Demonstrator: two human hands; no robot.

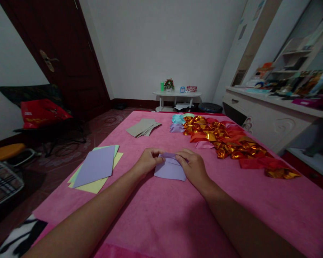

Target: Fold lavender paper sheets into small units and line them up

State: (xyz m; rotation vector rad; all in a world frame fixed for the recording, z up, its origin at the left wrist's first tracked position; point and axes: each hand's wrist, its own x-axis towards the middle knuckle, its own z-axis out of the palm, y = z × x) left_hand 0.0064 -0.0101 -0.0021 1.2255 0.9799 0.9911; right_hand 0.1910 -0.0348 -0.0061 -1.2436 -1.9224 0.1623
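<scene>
A partly folded lilac paper [170, 170] lies on the pink table cover [161, 215] in front of me. My left hand [147, 161] pinches its upper left edge with fingers closed. My right hand [193, 165] presses and pinches the upper right part of the same paper, fingers curled over it. Both forearms reach in from the bottom of the view.
A stack of lilac, green and yellow sheets [96, 167] lies to the left. Grey sheets [143, 127] sit farther back. Folded gold, red, pink and blue paper pieces [226, 140] stretch along the right. A dresser [274, 114] stands right of the table, a small white table [177, 94] behind.
</scene>
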